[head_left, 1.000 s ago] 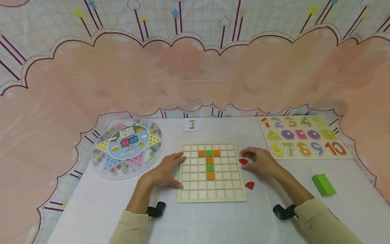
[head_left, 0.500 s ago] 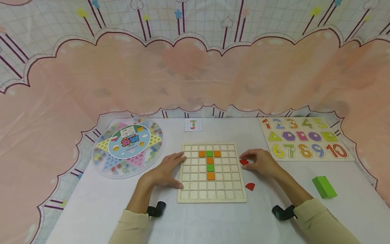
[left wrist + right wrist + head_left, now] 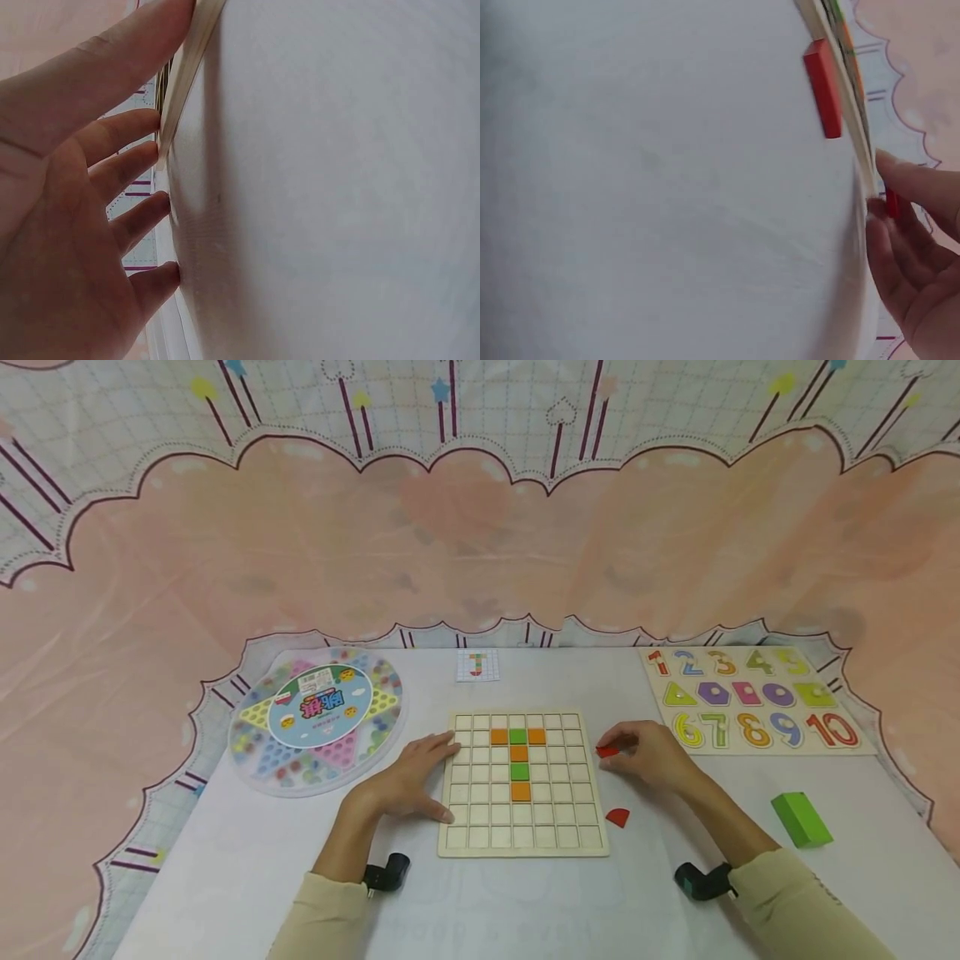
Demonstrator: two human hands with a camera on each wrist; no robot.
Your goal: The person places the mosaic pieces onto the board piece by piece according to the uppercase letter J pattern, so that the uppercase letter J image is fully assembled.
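A wooden grid board [image 3: 480, 842] lies mid-table, with orange and green square tiles forming a T-like shape in its cells; the lowest is an orange tile [image 3: 521, 792]. Against the board's left edge rests my left hand [image 3: 405, 781], thumb and fingers spread; the left wrist view shows the fingertips [image 3: 169, 274] near the table. Off the board's right side, my right hand [image 3: 648, 756] pinches a red quarter-circle piece [image 3: 607, 752] between thumb and fingers. Another red quarter-circle piece [image 3: 618, 817] lies on the table by the board's lower right edge.
Behind the board lies a small card [image 3: 477, 666] with a J pattern. A round Chinese checkers set [image 3: 315, 768] is at the left, a number-and-shape puzzle board [image 3: 750, 697] at the back right. A green block [image 3: 802, 819] sits at the right.
My right hand has closed its thumb and fingers on the upper red quarter-circle piece and lifted it slightly. The left hand stays at the board's edge.
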